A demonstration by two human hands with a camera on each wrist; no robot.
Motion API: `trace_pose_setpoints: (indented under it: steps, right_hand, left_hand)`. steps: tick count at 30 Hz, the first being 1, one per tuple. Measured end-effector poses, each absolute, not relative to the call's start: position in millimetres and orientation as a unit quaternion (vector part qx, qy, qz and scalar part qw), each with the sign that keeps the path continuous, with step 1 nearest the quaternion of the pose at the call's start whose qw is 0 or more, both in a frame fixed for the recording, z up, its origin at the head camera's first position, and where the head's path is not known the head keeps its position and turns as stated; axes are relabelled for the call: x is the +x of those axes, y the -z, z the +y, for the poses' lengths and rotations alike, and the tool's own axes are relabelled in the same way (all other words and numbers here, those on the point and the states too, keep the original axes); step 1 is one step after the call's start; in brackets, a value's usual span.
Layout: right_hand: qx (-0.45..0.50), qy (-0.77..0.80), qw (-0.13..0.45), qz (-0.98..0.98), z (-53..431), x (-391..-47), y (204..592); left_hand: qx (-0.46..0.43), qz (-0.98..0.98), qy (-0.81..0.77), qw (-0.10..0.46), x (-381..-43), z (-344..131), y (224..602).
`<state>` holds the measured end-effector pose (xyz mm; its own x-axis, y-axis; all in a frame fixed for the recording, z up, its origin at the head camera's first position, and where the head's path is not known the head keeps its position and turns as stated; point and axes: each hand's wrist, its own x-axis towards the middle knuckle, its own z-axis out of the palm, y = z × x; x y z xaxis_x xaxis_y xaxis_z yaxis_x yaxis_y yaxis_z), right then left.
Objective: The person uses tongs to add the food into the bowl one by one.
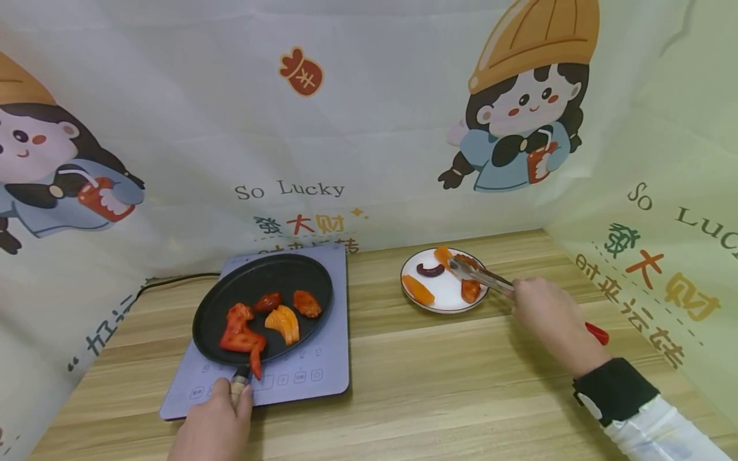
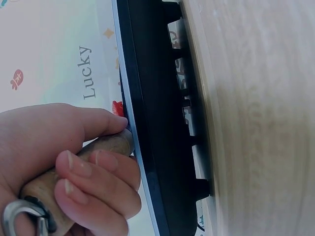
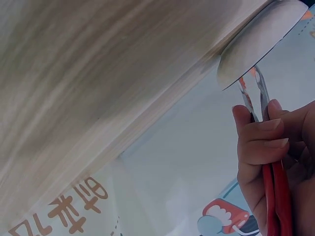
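Note:
My left hand (image 1: 216, 422) grips the wooden handle (image 2: 106, 145) of a black frying pan (image 1: 230, 291), its fingers wrapped round the wood in the left wrist view. In the pan lie a red chicken wing (image 1: 239, 333), a yellow-orange piece (image 1: 283, 323) and two brownish-red pieces, one of them at the right (image 1: 307, 303). My right hand (image 1: 548, 314) holds red-handled metal tongs (image 3: 279, 196). Their tips reach over a white plate (image 1: 446, 304), at the food on its far side. An orange wedge (image 1: 418, 290), a dark curved piece (image 1: 430, 270) and a reddish piece (image 1: 470, 291) lie there too.
Under the pan is a flat induction cooker (image 1: 328, 365) with touch buttons along its front. Its black cord (image 1: 173, 279) runs off to the left. A printed cloth (image 1: 380, 128) hangs behind and beside the wooden table (image 1: 438, 397).

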<state>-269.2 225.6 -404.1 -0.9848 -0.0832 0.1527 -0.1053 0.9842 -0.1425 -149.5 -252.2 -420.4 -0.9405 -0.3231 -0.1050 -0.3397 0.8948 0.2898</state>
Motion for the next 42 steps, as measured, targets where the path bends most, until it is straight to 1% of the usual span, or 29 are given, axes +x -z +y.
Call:
trace_pose_setpoints:
  steps: [11, 23, 27, 38, 42]
  right_hand:
    - [0.047, -0.081, 0.076, -0.993, 224, -267, 404]
    - [0.063, -0.099, 0.112, -0.987, 207, -263, 390]
    - [0.072, -0.088, 0.123, -0.986, 195, -263, 383]
    - [0.100, -0.069, 0.128, -0.984, 148, -267, 366]
    - [0.118, -0.063, 0.143, -0.981, 127, -267, 364]
  left_hand:
    - [-0.184, 0.971, -0.149, 0.038, -150, -250, 420]
    - [-0.183, 0.970, -0.152, 0.042, -151, -250, 421]
    - [-0.183, 0.970, -0.151, 0.044, -152, -250, 422]
    - [-0.174, 0.972, -0.154, 0.036, -152, -251, 422]
    - [-0.169, 0.973, -0.156, 0.032, -151, -252, 421]
